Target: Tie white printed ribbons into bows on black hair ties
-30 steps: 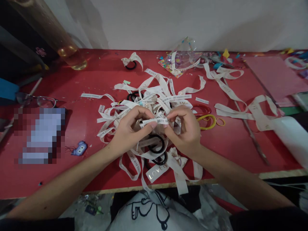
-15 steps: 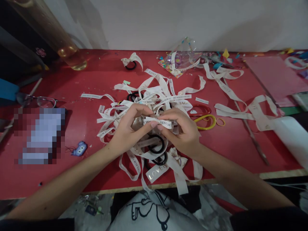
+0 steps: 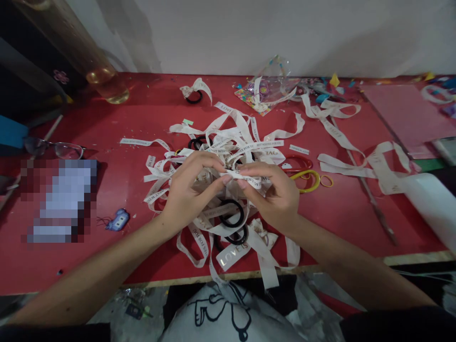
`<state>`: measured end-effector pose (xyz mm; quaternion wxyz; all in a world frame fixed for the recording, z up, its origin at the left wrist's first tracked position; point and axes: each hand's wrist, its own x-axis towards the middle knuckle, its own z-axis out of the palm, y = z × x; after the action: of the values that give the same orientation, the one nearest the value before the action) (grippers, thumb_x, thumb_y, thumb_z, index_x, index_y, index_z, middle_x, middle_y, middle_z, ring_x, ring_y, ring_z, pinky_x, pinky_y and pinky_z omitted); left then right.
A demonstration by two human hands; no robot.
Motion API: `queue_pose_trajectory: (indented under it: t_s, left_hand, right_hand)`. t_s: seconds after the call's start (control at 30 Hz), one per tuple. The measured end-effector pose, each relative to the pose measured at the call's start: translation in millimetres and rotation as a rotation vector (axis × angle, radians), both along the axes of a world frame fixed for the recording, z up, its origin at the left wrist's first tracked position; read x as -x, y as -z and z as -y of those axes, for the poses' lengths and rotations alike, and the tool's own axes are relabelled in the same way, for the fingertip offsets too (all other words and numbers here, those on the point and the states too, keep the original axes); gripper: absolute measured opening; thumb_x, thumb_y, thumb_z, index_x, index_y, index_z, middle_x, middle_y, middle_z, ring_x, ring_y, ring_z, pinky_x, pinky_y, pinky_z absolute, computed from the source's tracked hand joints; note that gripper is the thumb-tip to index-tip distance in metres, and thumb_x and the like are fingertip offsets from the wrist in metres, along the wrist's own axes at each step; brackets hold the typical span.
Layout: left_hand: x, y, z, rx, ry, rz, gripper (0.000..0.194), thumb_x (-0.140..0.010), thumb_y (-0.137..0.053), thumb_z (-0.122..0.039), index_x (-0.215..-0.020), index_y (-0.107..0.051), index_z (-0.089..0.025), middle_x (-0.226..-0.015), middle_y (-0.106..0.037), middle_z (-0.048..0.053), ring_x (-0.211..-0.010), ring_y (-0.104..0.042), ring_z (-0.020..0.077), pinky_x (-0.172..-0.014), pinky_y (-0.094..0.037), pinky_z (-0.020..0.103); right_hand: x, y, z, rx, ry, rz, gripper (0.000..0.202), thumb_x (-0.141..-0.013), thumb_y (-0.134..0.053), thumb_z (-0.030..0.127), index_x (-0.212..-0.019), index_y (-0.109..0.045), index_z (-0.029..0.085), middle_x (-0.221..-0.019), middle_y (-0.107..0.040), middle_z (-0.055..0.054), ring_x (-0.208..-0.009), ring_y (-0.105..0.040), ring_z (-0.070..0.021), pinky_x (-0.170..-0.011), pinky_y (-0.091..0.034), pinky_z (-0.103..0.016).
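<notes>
Red table against pale wall, both hands' fingers pinching printed ribbon strip, ribbon heap beneath

Dim, warm indoor light; soft shadows darken the wall's upper left. Wide-angle bending curves the red surface at the edges. One left patch is pixelated.

Left hand and right hand close together, fingers pinched.

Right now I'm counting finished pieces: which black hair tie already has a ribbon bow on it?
The black hair tie at the far edge of the table, alone beyond the ribbon pile; the others are bare.
</notes>
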<state>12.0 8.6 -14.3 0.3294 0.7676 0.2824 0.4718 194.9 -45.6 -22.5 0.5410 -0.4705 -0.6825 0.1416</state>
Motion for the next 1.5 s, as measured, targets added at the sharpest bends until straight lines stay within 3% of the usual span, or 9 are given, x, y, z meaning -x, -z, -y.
queue_pose_trajectory:
  t_s: [0.2,0.43,0.9,1.1,1.33,1.5]
  left_hand:
    - [-0.1,-1.0,1.0,0.031,0.025,-0.067,0.006,-0.09,-0.068,-0.02,-0.091,-0.063,-0.02,-0.098,-0.066,0.004,-0.098,-0.062,0.0168,-0.091,-0.05,0.034]
    - [0.6,-2.1,1.0,0.075,0.103,-0.119,0.003,-0.094,-0.062,-0.021,-0.092,-0.06,-0.02,-0.102,-0.067,0.005,-0.1,-0.063,0.0159,-0.093,-0.051,0.032]
    - [2.2,0.0,-0.7,0.277,0.24,0.0,0.005,-0.095,-0.061,-0.025,-0.093,-0.059,-0.021,-0.115,-0.065,0.008,-0.112,-0.061,0.0196,-0.102,-0.047,0.038]
    - [2.4,1.6,0.6,0.201,0.153,0.0,0.023,-0.089,-0.07,-0.027,-0.108,-0.057,-0.022,-0.104,-0.066,0.005,-0.1,-0.064,0.0171,-0.091,-0.051,0.031]
    - [2.2,-0.5,-2.0,0.124,0.078,-0.119,0.011,-0.09,-0.069,-0.03,-0.096,-0.066,-0.022,-0.091,-0.072,0.001,-0.085,-0.067,0.0146,-0.079,-0.053,0.027]
    - [3.6,1.5,-2.1,0.132,0.065,-0.093,0.01,-0.09,-0.069,-0.03,-0.095,-0.066,-0.022,-0.09,-0.072,0.001,-0.084,-0.068,0.015,-0.079,-0.053,0.028]
  right_hand:
    - [-1.3,-0.9,1.8,0.077,-0.054,-0.058,0.02,-0.086,-0.073,0.022,-0.104,-0.065,0.027,-0.099,-0.073,0.0,-0.096,-0.07,-0.0173,-0.086,-0.058,-0.031]
    - [-0.2,-3.7,2.5,0.153,-0.006,-0.036,0.013,-0.089,-0.07,0.023,-0.102,-0.069,0.027,-0.099,-0.075,0.002,-0.091,-0.07,-0.0142,-0.084,-0.057,-0.027]
    - [0.1,-2.0,2.3,0.183,0.047,-0.139,0.011,-0.087,-0.072,0.03,-0.098,-0.07,0.027,-0.096,-0.074,0.0,-0.09,-0.069,-0.0168,-0.083,-0.059,-0.031]
    - [1.2,2.8,4.3,0.206,-0.026,-0.183,0.018,-0.086,-0.073,0.024,-0.102,-0.065,0.025,-0.098,-0.071,0.0,-0.09,-0.07,-0.0156,-0.082,-0.058,-0.03]
    - [-1.3,0.5,-0.2,0.225,-0.206,-0.188,0.007,-0.093,-0.063,0.024,-0.099,-0.066,0.023,-0.106,-0.069,-0.005,-0.102,-0.066,-0.0186,-0.089,-0.057,-0.035]
    - [-5.9,-1.9,-5.1,0.296,-0.142,-0.276,0.009,-0.096,-0.06,0.028,-0.097,-0.068,0.024,-0.097,-0.068,-0.002,-0.093,-0.066,-0.0152,-0.079,-0.057,-0.028]
